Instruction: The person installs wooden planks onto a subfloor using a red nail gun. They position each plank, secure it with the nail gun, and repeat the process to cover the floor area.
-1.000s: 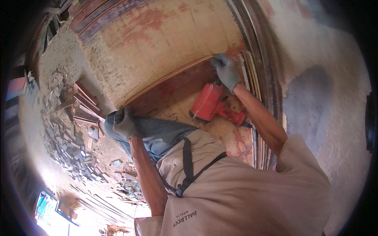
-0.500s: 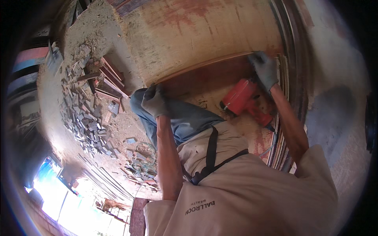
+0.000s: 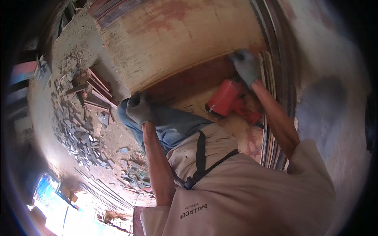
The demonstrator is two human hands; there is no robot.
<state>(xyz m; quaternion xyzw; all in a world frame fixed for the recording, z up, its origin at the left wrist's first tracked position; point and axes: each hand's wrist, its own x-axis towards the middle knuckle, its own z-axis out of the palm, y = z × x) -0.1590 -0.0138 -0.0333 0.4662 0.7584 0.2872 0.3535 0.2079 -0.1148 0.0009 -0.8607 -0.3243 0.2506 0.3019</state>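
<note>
A long reddish-brown wooden board [image 3: 185,80] lies across the plywood surface in front of my knees. At its left end my gloved left hand [image 3: 140,111] is closed, with the thumb and fingers curled at the board's corner by my bent knee. My right hand [image 3: 245,67], in a grey glove too, pinches the far right end of the board; its fingertips are partly blurred. Just below the board, between my hands, rests a red nail gun [image 3: 228,98] with its hose fitting toward my right forearm. Neither hand touches the nail gun.
Offcuts of wood [image 3: 84,133] lie heaped on the dusty floor at the left, with longer reddish strips [image 3: 100,86] beside them. Stacked long boards [image 3: 277,67] run along the right side. Thin strips [image 3: 104,188] lie at the lower left.
The whole view has shifted, so everything sits farther left. The board's raised upper edge now looks flatter against the plywood. Both hands stay at the board's ends, and the nail gun stays put.
</note>
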